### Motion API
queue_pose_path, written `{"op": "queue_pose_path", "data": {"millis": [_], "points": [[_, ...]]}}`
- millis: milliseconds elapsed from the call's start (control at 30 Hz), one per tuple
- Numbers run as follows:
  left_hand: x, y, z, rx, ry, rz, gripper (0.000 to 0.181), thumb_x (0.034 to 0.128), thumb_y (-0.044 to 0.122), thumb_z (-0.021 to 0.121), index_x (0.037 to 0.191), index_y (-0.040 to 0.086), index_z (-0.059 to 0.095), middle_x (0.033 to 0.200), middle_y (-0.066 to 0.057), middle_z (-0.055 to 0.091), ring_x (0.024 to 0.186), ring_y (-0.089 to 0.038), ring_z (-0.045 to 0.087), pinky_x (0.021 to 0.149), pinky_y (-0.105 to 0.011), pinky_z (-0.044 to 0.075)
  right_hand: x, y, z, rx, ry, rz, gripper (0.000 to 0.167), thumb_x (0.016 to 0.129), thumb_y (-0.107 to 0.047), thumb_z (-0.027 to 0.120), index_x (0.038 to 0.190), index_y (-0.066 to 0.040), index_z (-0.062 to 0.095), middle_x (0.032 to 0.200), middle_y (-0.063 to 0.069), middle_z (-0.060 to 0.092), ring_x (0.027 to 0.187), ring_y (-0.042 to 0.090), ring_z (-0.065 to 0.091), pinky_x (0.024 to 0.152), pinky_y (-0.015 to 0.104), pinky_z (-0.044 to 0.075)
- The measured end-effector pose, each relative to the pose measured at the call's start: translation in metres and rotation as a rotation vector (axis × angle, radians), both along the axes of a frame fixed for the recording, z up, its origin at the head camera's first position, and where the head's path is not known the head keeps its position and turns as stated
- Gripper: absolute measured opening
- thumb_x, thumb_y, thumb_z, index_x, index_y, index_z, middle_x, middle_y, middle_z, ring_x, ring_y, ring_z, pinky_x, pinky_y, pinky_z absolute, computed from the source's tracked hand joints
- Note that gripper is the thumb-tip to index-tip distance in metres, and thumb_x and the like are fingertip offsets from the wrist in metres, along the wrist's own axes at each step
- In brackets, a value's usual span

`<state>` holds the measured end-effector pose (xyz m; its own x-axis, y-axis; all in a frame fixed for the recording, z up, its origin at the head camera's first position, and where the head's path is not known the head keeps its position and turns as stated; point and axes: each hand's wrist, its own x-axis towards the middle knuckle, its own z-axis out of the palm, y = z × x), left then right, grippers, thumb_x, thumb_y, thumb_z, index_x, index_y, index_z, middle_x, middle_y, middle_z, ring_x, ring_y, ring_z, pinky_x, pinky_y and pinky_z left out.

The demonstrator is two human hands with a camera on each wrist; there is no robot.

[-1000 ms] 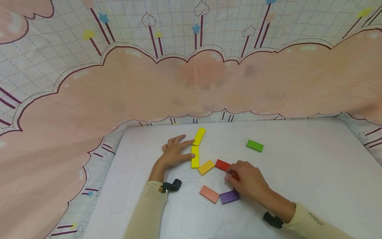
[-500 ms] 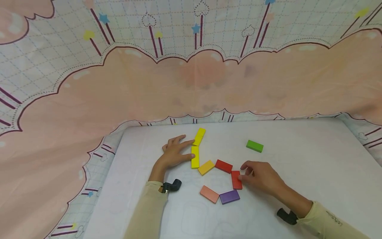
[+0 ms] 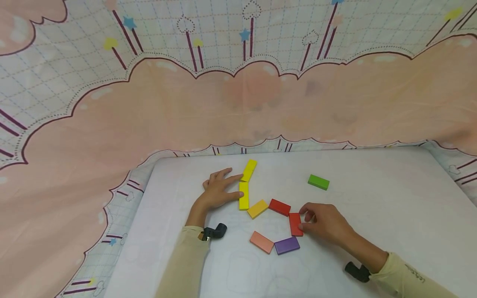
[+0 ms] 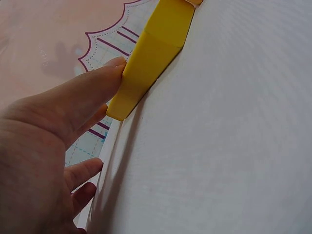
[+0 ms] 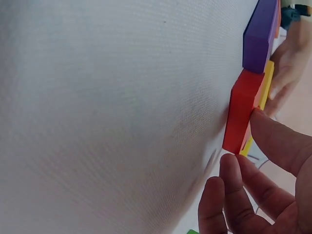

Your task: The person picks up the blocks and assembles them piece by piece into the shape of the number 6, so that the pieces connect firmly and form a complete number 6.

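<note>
My left hand [image 3: 218, 192] lies beside two yellow blocks, the upper yellow block [image 3: 249, 170] and the lower yellow block [image 3: 244, 196]. Its index finger touches the upper one, and its thumb rests against the lower one. An upright-lying red block [image 3: 296, 224] has the thumb of my right hand [image 3: 326, 221] on its right edge; the right fingers are loosely bent near its upper corner. In the right wrist view the thumb touches this red block [image 5: 240, 114] while the fingertips are near its end. A second red block [image 3: 279, 207] meets it at the upper left.
An orange-yellow block [image 3: 257, 209] continues the curved line between the yellow and red blocks. Below, a purple block [image 3: 287, 245] joins a salmon block [image 3: 261, 242]. A green block [image 3: 318, 182] lies apart at the upper right. Patterned cloth [image 3: 238, 111] rises behind the white tabletop [image 3: 391, 207].
My right hand has drawn back to the right from over the red block, uncovering it, and its fingers have loosened. The left hand and the blocks stay in place.
</note>
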<state>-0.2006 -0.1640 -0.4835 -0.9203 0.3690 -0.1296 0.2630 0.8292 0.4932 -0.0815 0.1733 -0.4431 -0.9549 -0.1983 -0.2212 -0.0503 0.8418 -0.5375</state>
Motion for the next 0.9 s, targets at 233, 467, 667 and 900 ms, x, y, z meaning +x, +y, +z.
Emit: {"op": "queue_pose_path", "data": {"millis": [233,467,667,900], "points": [[0.000,0.000,0.000,-0.007,0.000,0.002,0.066,0.0898,0.056,0.069,0.151,0.041,0.049,0.169,-0.002,0.025,0.147,-0.039,0.023,0.101,-0.060,0.023,-0.001,0.001,0.000,0.001,0.000,0.007,0.035,0.080,-0.023,0.086,0.111,-0.014,0.073,0.083,-0.005,0.064,0.078,0.012,0.057,0.067,0.030,0.048],[0.000,0.001,0.000,-0.005,0.006,0.005,0.066,0.0895,0.056,0.069,0.151,0.041,0.049,0.169,-0.002,0.026,0.147,-0.038,0.024,0.102,-0.060,0.023,-0.002,-0.008,0.006,-0.008,0.039,-0.003,0.030,0.082,-0.023,0.084,0.110,-0.016,0.075,0.087,-0.005,0.066,0.081,0.013,0.057,0.068,0.028,0.049],[0.000,0.000,0.000,-0.007,0.008,0.007,0.066,0.0896,0.056,0.069,0.151,0.040,0.049,0.169,-0.001,0.026,0.148,-0.039,0.023,0.103,-0.061,0.023,0.003,-0.034,0.013,-0.008,0.090,0.112,0.018,0.083,-0.027,0.085,0.098,-0.021,0.079,0.083,-0.012,0.064,0.082,0.011,0.055,0.072,0.027,0.049],[0.000,0.000,0.000,-0.006,0.008,-0.001,0.067,0.0895,0.057,0.069,0.151,0.040,0.049,0.169,-0.002,0.026,0.148,-0.039,0.022,0.103,-0.062,0.022,0.008,-0.060,0.009,-0.024,0.104,0.292,0.012,0.083,-0.031,0.084,0.092,-0.023,0.083,0.080,-0.019,0.065,0.080,0.001,0.056,0.073,0.025,0.048]]}}
